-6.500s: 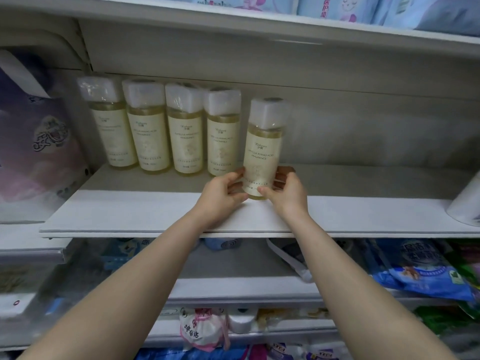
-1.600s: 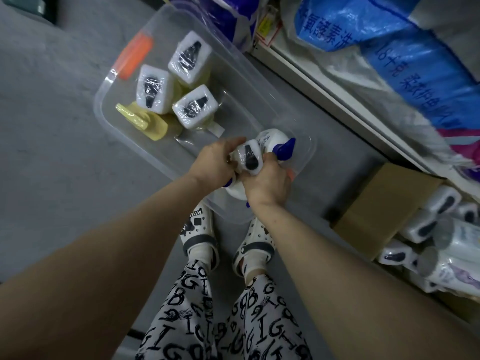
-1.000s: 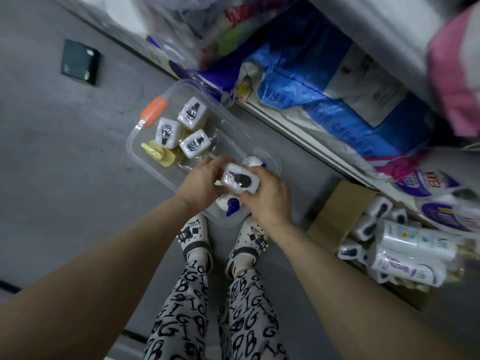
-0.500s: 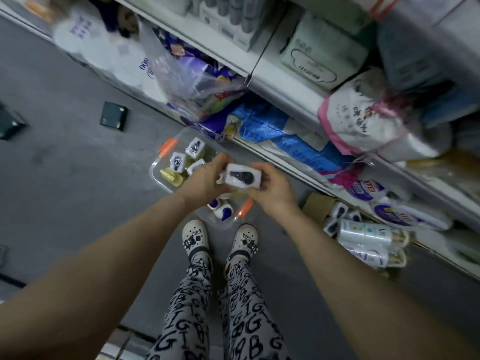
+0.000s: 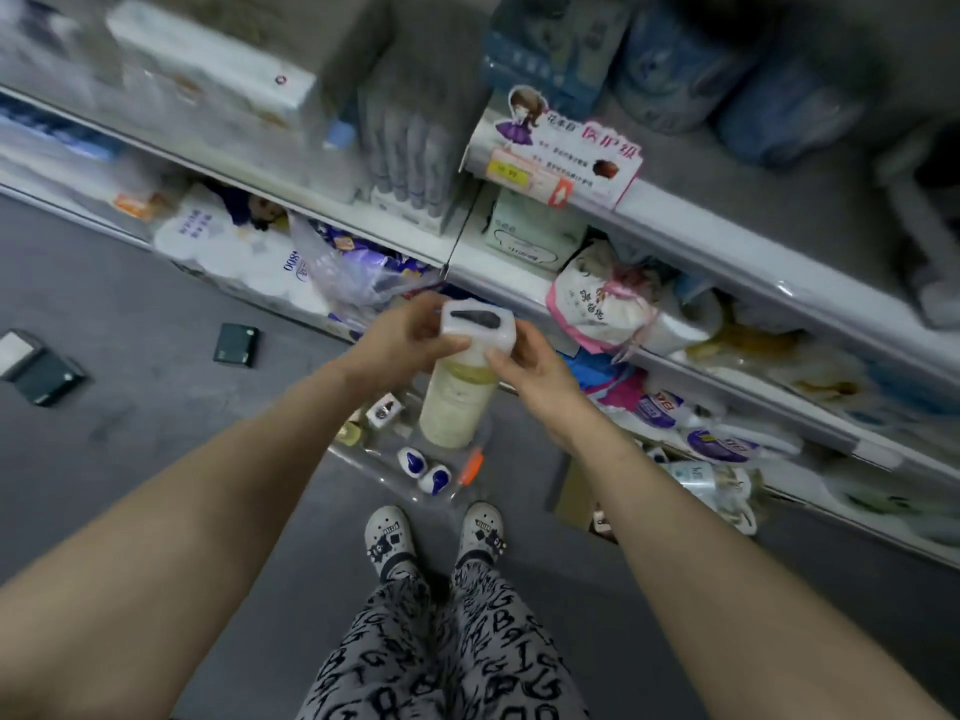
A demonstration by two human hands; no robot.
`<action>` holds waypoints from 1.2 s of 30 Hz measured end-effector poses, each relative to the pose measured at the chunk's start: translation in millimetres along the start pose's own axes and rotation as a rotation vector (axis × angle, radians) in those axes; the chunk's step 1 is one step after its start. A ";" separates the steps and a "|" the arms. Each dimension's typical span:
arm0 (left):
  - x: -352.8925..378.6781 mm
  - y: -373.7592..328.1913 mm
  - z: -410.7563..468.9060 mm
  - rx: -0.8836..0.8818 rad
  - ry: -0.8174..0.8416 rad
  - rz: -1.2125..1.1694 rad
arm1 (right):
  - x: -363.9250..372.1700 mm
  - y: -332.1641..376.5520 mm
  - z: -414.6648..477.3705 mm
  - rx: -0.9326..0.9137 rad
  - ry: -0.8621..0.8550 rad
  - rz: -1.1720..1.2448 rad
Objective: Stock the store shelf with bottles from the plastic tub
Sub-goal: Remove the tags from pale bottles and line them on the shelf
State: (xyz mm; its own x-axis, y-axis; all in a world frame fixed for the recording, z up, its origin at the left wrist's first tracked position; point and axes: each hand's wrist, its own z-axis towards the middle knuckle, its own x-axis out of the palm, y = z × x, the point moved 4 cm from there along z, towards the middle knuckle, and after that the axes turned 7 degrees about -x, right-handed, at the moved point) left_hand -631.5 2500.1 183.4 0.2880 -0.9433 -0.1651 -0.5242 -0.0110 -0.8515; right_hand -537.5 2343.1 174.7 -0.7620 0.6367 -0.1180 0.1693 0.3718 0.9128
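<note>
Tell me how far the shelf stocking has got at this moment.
Done: cannot tell; placed bottles are out of view. In hand: both the left hand and right hand grip one pale bottle near its cap, held above the tub. Left: at least one similar capped bottle and two blue-nozzle bottles sit in the tub.

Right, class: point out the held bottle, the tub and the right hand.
bottle point(image 5: 457, 407), head view, on its pale body below the cap.
tub point(image 5: 359, 459), head view, on its clear near rim.
right hand point(image 5: 540, 376), head view, on its back.

Shelf sign point(image 5: 571, 153) reads "医护级"; tissue pack point(image 5: 244, 257) shows "800".
</note>
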 end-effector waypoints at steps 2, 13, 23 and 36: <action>-1.0 -19.7 -6.2 0.020 0.012 -0.003 | -4.8 18.3 -6.2 -0.028 -0.027 0.033; -1.5 -132.0 -38.3 0.220 -0.019 0.111 | -43.9 116.8 -52.5 -0.167 -0.175 0.147; 14.6 -232.3 -66.1 0.399 -0.070 0.097 | -85.2 198.4 -93.3 -0.342 -0.288 0.115; 61.0 -333.5 -87.9 0.588 -0.036 0.095 | -158.3 264.3 -146.5 -0.523 -0.394 0.042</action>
State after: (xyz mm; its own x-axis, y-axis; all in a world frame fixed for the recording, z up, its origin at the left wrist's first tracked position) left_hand -509.6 2417.1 501.1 0.2939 -0.9193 -0.2617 -0.0204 0.2677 -0.9633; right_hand -463.7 2241.7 491.9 -0.4581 0.8805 -0.1218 -0.2082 0.0270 0.9777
